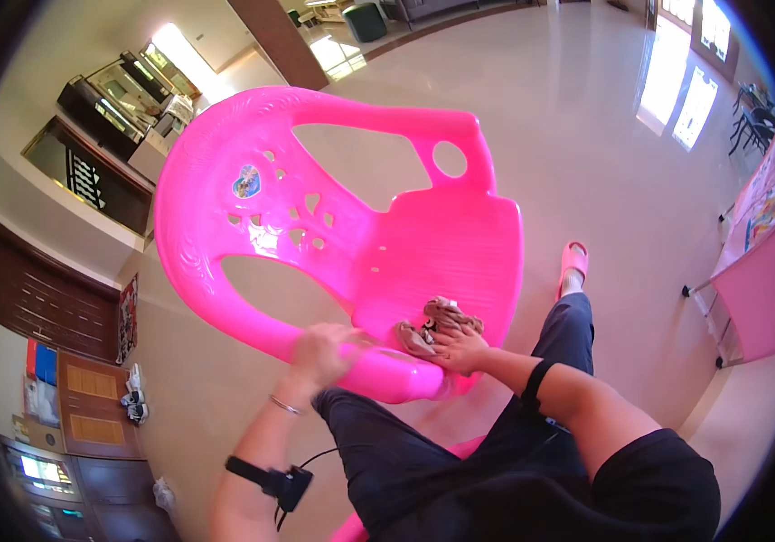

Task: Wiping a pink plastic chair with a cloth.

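Note:
A pink plastic armchair [455, 237] stands before me, its backrest to the left and its seat to the right. My left hand [325, 352] is on the near armrest, blurred, with the fingers curled over its top. A crumpled brown cloth [452, 311] lies on the seat beside that armrest. My right hand [458, 347] presses on the cloth with fingers spread, near the armrest's front end. A heart-shaped sticker [247, 181] is on the backrest, above cut-out holes.
At the right stands a pink fabric-sided rack [753, 298] on metal legs with casters. Shoes [134, 393] sit by a wooden cabinet [92, 403] at the left. My foot wears a pink slipper [574, 261]. A brown pillar [279, 40] rises behind the chair.

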### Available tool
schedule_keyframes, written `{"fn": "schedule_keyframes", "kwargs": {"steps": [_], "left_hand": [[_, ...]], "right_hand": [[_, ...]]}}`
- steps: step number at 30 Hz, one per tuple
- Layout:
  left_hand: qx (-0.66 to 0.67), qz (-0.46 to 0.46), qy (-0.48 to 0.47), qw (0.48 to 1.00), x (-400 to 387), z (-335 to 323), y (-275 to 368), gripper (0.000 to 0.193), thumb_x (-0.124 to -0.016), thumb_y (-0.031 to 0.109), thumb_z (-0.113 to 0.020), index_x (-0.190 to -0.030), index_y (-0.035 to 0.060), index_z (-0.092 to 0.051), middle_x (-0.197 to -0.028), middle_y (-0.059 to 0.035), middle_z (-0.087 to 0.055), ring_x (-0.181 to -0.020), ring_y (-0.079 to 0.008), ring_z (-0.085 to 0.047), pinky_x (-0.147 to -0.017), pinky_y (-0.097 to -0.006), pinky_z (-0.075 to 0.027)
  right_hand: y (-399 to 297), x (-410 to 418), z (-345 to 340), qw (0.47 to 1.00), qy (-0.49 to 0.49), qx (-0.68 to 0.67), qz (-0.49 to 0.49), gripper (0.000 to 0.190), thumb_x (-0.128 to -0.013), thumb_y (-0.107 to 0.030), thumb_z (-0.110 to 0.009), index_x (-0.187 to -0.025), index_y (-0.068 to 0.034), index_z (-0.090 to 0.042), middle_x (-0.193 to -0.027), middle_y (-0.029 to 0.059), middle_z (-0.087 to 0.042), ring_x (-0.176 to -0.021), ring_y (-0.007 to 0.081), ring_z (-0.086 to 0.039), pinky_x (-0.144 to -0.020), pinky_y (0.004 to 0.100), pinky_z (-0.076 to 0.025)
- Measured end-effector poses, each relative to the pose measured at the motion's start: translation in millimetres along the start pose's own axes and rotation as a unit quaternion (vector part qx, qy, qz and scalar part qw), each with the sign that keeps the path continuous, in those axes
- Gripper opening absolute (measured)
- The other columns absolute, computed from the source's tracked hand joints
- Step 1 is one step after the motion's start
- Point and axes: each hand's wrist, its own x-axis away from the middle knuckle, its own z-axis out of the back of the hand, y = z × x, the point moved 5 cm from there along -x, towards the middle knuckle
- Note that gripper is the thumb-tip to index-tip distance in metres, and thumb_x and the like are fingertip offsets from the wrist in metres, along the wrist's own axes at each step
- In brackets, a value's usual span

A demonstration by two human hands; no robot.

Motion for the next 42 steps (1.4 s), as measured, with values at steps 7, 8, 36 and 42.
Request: {"fn": "schedule_keyframes", "kwargs": {"steps": [7, 8, 36, 42], "left_hand": [[-0.051, -0.042, -0.034, 0.997, 0, -37, 115, 0.047, -0.069, 0.056, -0.061, -0.082, 0.0107, -0.065, -0.076, -0.0074, -0.059, -0.079, -0.0228, -0.056, -0.077, -0.0406, -0.039], [-0.048, -0.035, -0.034, 0.998, 0, -39, 112, 0.047, -0.069, 0.056, -0.061, -0.082, 0.0107, -0.065, -0.076, -0.0074, -0.059, -0.079, -0.0228, -0.056, -0.077, -0.0406, -0.039], [-0.143, 0.045, 0.122, 0.981, 41, 35, -6, 0.066, -0.071, 0.04, -0.07, -0.121, 0.0031, -0.049, -0.121, -0.0223, -0.047, -0.12, -0.0383, -0.039, -0.103, -0.0499, -0.025], [0.111, 0.302, 0.214, 0.922, 12, 6, -98, 0.103, -0.071, 0.018, -0.072, -0.141, 0.0019, 0.002, -0.144, -0.027, -0.004, -0.134, -0.0412, -0.004, -0.108, -0.0478, -0.014]], "right_hand": [[34, -2, 44, 0.993, 0.008, 0.07, -0.091, 0.045, -0.086, -0.039, -0.036, -0.127, -0.026, -0.048, -0.142, 0.0032, -0.033, -0.131, 0.0231, -0.028, -0.104, 0.0492, -0.018], [52, -9, 55, 0.989, 0.003, 0.081, -0.127, 0.045, -0.086, -0.037, -0.035, -0.129, -0.028, -0.045, -0.143, 0.0032, -0.031, -0.131, 0.0231, -0.027, -0.104, 0.05, -0.018], [88, 79, 60, 0.932, -0.029, 0.038, -0.36, 0.061, -0.084, -0.042, -0.043, -0.139, -0.02, -0.028, -0.148, 0.0163, -0.01, -0.136, 0.0344, -0.009, -0.103, 0.0603, -0.014], [94, 83, 64, 0.95, -0.078, -0.008, -0.302, 0.057, -0.083, -0.047, -0.046, -0.136, -0.031, -0.033, -0.147, 0.0144, -0.013, -0.136, 0.034, -0.011, -0.103, 0.0622, -0.008]]}}
